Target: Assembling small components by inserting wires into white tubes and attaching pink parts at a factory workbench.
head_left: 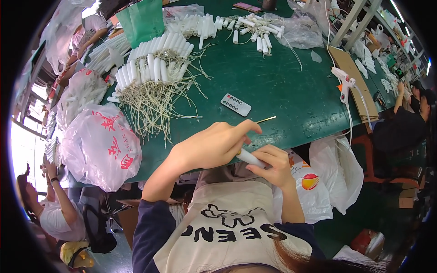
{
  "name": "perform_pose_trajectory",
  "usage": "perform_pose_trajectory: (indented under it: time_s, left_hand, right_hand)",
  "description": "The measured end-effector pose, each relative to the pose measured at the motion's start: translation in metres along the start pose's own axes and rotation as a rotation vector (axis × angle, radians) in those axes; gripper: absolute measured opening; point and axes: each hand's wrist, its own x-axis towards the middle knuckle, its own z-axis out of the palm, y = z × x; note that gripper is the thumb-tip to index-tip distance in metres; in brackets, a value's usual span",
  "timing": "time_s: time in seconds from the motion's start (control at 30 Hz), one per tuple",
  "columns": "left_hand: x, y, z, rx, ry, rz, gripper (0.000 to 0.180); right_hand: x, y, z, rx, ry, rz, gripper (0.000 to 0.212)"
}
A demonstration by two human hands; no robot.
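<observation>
A short white plastic tube with a yellowish end is held in front of me, just off the table's near edge. My right hand wraps its fingers and thumb round the lower right part of the tube. My left hand is closed at the yellowish end, its index finger bent above; its thumb is mostly hidden. Beyond the left fingertips shows a thin brass-coloured rod; I cannot tell whether it lies on the table or is held. A flat white remote control lies past my left hand.
Many white tubes with trailing wires are heaped at the left of the green table. Stuffed plastic bags sit at the left edge. A white glue gun lies near cardboard at right. Other people work on both sides.
</observation>
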Motion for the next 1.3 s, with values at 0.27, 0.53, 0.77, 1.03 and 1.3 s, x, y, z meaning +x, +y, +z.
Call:
perform_pose_trajectory:
  time_s: [0.27, 0.53, 0.77, 1.03, 1.3]
  left_hand:
    - [0.031, -0.013, 0.019, -0.205, 0.080, -0.087, 0.031]
    - [0.057, -0.066, 0.066, 0.543, 0.508, 0.011, 0.016]
    - [0.051, -0.067, 0.064, 0.461, 0.489, -0.041, 0.011]
    - [0.020, -0.018, 0.025, -0.732, 0.307, -0.382, 0.014]
    - [0.008, -0.019, 0.024, -1.054, -0.058, -0.382, 0.018]
  right_hand:
    - [-0.022, 0.017, 0.001, 0.048, 0.118, 0.049, 0.026]
    - [-0.025, 0.020, 0.000, 0.126, 0.298, 0.219, 0.020]
    - [-0.027, 0.019, -0.003, 0.105, 0.294, 0.235, 0.018]
    - [-0.022, 0.014, -0.007, 0.021, 0.243, 0.194, 0.021]
    - [-0.016, 0.006, -0.002, 0.028, 0.172, 0.068, 0.027]
